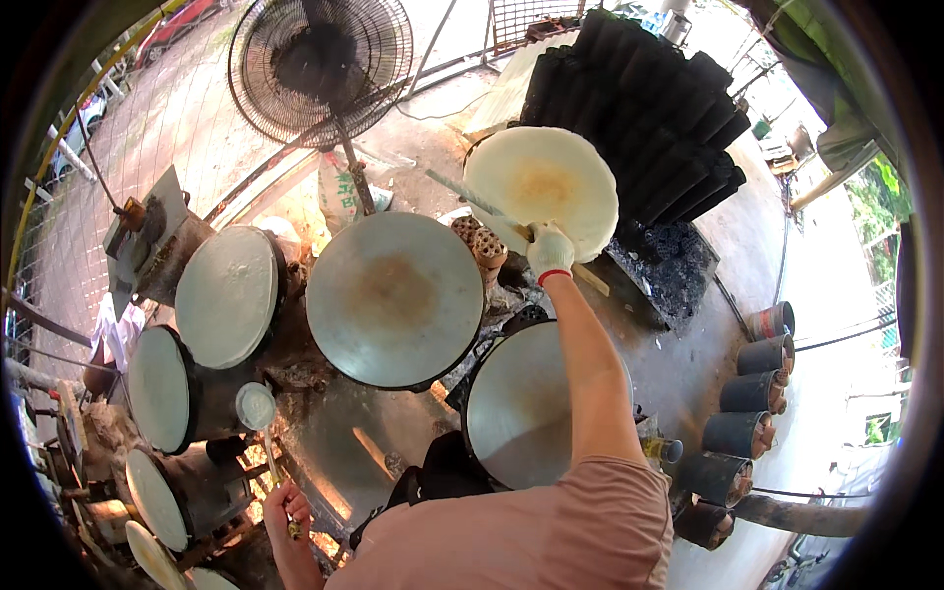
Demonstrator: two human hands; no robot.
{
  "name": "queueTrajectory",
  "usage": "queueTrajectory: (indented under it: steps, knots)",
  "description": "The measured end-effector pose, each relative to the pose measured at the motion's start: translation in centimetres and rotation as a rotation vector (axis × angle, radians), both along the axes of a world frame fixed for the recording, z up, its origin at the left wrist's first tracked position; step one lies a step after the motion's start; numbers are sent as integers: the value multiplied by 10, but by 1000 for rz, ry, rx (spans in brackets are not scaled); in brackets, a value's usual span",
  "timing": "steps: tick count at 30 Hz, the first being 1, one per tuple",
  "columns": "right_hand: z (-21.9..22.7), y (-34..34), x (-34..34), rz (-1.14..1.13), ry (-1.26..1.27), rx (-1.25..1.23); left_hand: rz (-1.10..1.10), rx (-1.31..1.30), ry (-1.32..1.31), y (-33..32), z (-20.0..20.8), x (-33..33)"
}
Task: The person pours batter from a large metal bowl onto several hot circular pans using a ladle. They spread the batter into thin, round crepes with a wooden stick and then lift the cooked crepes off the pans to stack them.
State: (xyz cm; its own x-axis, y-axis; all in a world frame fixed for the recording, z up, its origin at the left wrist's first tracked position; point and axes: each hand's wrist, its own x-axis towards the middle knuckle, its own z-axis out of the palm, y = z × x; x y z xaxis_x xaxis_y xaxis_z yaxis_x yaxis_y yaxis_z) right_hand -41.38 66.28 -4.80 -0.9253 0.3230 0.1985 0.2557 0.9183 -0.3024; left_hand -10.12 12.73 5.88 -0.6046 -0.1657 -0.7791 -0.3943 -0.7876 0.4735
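Gloved right hand (pixel 551 248) is wrapped tight round a long blade (pixel 479 204), which slants across the near-left edge of that pale round (pixel 546 182) up top, can't tell if they're touching. Left hand's (pixel 286 505) curled round a ladle (pixel 257 406), scoop out by the left-side griddles (pixel 160 389), batter-coloured inside.

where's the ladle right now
In the head view, the ladle is at the lower left, its handle in the left hand and its bowl below and left of the large middle griddle.
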Motion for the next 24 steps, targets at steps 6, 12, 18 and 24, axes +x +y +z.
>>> queueTrajectory:
  steps: [6, 12, 18, 24]
  knots:
    - [-64, 22, -12, 202, -209, -65, 22, 241, 92, -24, -20, 28]
    - [-68, 55, -14, 354, -280, -205, 89, 140, 101, -32, -39, 61]
    - [-42, 18, -16, 133, -428, -423, 138, 92, 63, -54, -84, 96]
    - [9, -6, -5, 102, -272, -141, 209, 98, -19, -76, -103, 122]
